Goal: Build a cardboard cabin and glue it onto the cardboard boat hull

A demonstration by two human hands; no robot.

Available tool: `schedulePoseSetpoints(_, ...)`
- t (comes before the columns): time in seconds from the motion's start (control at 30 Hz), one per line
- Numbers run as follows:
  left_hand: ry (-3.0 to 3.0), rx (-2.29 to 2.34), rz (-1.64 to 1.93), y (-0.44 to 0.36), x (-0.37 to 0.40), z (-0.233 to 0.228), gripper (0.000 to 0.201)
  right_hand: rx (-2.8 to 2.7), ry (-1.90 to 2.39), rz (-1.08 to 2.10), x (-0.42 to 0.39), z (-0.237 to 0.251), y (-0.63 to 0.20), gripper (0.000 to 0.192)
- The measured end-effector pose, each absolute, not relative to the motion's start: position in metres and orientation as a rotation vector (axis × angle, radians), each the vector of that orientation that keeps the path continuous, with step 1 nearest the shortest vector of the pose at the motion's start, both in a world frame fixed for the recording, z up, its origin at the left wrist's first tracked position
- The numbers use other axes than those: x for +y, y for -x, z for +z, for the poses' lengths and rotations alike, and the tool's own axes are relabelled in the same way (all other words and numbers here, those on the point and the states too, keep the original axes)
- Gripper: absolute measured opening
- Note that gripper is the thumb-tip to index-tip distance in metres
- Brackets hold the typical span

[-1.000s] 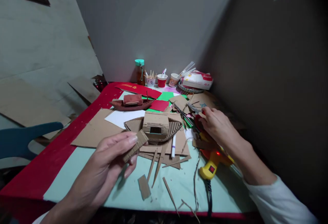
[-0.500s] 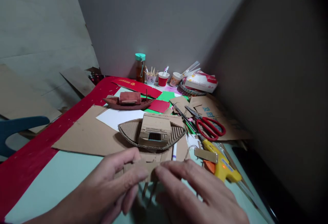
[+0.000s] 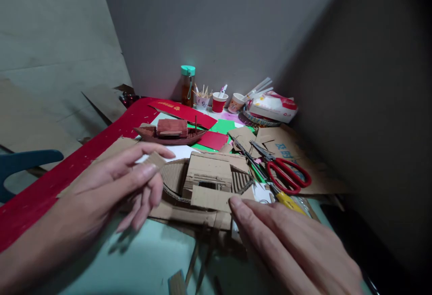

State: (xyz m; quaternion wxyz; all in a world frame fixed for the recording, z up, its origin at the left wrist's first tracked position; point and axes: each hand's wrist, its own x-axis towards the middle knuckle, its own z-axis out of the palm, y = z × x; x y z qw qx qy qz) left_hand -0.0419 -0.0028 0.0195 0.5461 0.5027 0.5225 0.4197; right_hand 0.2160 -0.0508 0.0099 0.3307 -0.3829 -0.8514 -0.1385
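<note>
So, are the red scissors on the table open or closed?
Open. The red scissors lie flat on cardboard, their two handle loops spread apart, though the blades stay close together.

You can make out blue printed characters on the flat brown cardboard sheet (image 3: 286,151) beside the scissors, and small gold marks on the long red paper strip (image 3: 184,110), but neither is sharp enough to read.

Left hand (image 3: 111,187) pinching; right hand (image 3: 286,241) flat, fingers extended
</note>
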Motion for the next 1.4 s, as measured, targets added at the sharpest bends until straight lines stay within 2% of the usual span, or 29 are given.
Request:
schedulePoseSetpoints(0.13, -1.244, 1.258, 1.006, 0.042, 0.016, 0.021, 0.019, -2.2, 0.922, -0.419, -0.035, 0.003, -0.218, 0.049)
schedulePoseSetpoints(0.23, -1.31, 1.322, 0.992, 0.033, 0.02, 0.021, 0.014, -2.141, 0.85, -0.413, -0.027, -0.008, -0.218, 0.056)
schedulePoseSetpoints(0.4, -1.597, 1.367, 1.103, 0.023, 0.019, 0.015, 0.011, -2.168, 0.884, -0.383, -0.027, -0.022, -0.223, 0.046)
schedulePoseSetpoints(0.6, -1.712, 1.356, 1.171, 0.021, 0.014, 0.004, 0.032, -2.204, 0.996, -0.446, -0.032, -0.031, -0.23, 0.047)
schedulePoseSetpoints(0.77, -1.755, 1.271, 1.217, 0.017, 0.014, -0.002, 0.019, -2.198, 1.002, -0.487, -0.028, -0.03, -0.232, 0.041)
schedulePoseSetpoints(0.97, -1.685, 1.27, 1.25, 0.012, 0.015, -0.004, 0.008, -2.166, 1.037, -0.374, -0.022, -0.029, -0.226, 0.03)
schedulePoseSetpoints(1.13, -1.729, 1.285, 1.288, 0.009, 0.013, -0.005, 0.007, -2.166, 1.023, -0.37, -0.02, -0.027, -0.222, 0.028)
schedulePoseSetpoints(1.4, -1.741, 1.336, 1.352, 0.002, 0.011, -0.007, 0.015, -2.161, 1.002, -0.338, -0.017, -0.024, -0.221, 0.025)
